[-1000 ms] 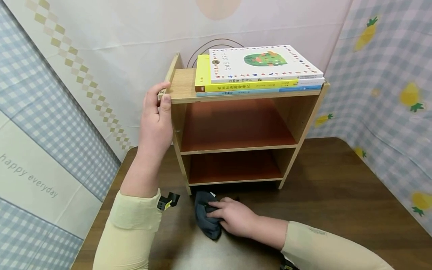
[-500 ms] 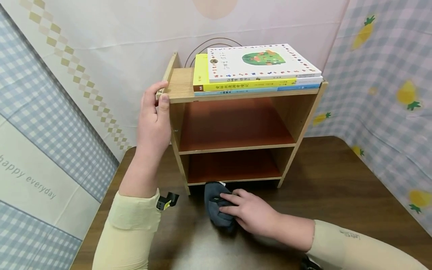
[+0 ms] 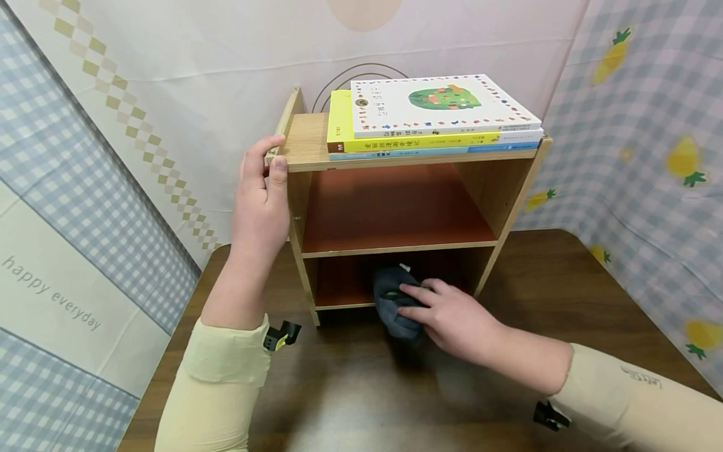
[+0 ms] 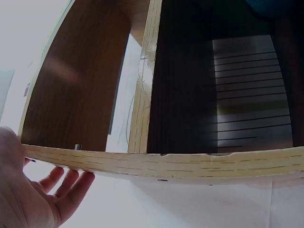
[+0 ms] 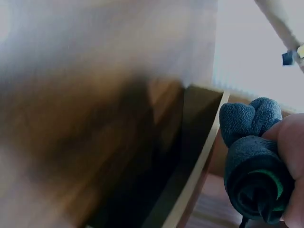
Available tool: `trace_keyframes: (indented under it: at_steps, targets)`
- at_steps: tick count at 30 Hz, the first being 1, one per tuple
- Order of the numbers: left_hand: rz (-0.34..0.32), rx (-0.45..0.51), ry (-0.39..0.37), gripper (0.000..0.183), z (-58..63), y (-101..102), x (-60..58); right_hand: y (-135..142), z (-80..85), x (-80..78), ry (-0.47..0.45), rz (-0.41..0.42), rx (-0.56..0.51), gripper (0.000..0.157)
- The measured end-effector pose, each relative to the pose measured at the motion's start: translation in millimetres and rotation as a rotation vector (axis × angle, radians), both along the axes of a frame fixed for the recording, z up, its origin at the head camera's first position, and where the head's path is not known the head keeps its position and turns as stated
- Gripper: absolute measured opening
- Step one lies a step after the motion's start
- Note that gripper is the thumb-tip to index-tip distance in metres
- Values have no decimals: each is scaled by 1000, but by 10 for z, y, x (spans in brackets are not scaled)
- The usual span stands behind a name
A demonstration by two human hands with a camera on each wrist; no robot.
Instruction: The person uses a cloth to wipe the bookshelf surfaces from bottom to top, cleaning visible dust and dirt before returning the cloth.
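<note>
A small wooden bookshelf [image 3: 398,247] with reddish-brown shelf boards stands on the table. At its top left corner my left hand [image 3: 260,201] holds on, thumb on the front edge and fingers around the side panel [image 4: 156,161]. My right hand [image 3: 460,320] grips a bunched dark blue-grey cloth [image 3: 395,314] in front of the lower compartment. The cloth's upper part overlaps the bottom board's front edge. In the right wrist view the terry cloth [image 5: 249,152] looks folded over, with a bit of green inside; part of my right hand [image 5: 292,156] shows beside it.
Several books [image 3: 435,116] lie stacked on the shelf's top, a white one uppermost. The brown wooden table [image 3: 350,389] extends around the shelf. Behind hangs a pale curtain [image 3: 226,50]; checked fabric [image 3: 649,144] with pineapples hangs at the right.
My right hand has carried the cloth rightward and up, from the table before the shelf's left leg to the lower compartment's front. My left hand keeps its hold on the corner.
</note>
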State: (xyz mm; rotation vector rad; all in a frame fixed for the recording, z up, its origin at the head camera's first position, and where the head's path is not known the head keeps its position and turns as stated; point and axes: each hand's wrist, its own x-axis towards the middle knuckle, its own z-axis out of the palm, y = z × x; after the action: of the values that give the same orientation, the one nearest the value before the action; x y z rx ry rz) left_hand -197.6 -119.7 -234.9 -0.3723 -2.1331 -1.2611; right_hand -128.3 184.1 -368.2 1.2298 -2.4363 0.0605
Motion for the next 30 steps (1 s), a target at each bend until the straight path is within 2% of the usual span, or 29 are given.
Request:
trace_keyframes:
  at_steps: [7,12,21,25,30]
  targets:
    - [-2,3,5,38,1,2,2,162,108,-208,105,-108,125,35]
    - [-5,4,10,38,4,0,3,256,155,-315,105,-190,231,34]
    - [5,-7,-3,40,16,-8,-1,262,143,-353,150,-323,367,29]
    - [-1,-7,0,39,11,-9,-7,239,78,-341,225,-319,432,18]
    - [-4,-4,8,40,-1,-19,-14,251,7,-347,325,-233,444,9]
